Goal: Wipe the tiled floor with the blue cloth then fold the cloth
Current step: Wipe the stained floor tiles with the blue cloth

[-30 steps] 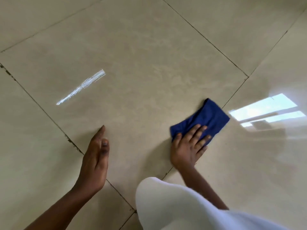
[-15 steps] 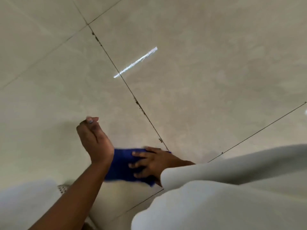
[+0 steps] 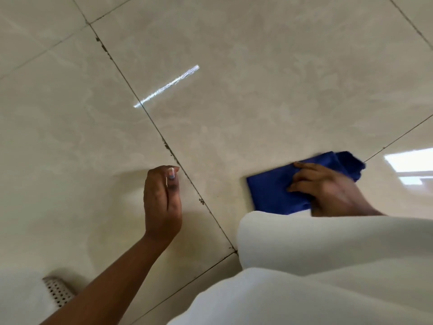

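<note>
A bunched blue cloth [image 3: 271,191] lies flat on the glossy beige tiled floor [image 3: 234,113] at the right. My right hand [image 3: 328,188] presses down on it, fingers spread over the cloth, and looks motion-blurred. My left hand [image 3: 162,200] rests edge-down on the floor to the left of a dark grout line, fingers together, holding nothing. About a hand's width of bare tile separates it from the cloth. White fabric of my clothing hides the right wrist and the cloth's near edge.
Dark grout lines [image 3: 168,146] cross the floor diagonally. A thin bright streak of light [image 3: 166,86] lies on the tile ahead, and a window reflection [image 3: 412,163] at the right edge. A perforated metal object [image 3: 58,290] peeks out at the bottom left. White garment [image 3: 328,266] fills the lower right.
My right hand has swept the cloth from beside my left hand to the right, across the grout line. The left hand has stayed propped on the floor; the view has shifted right.
</note>
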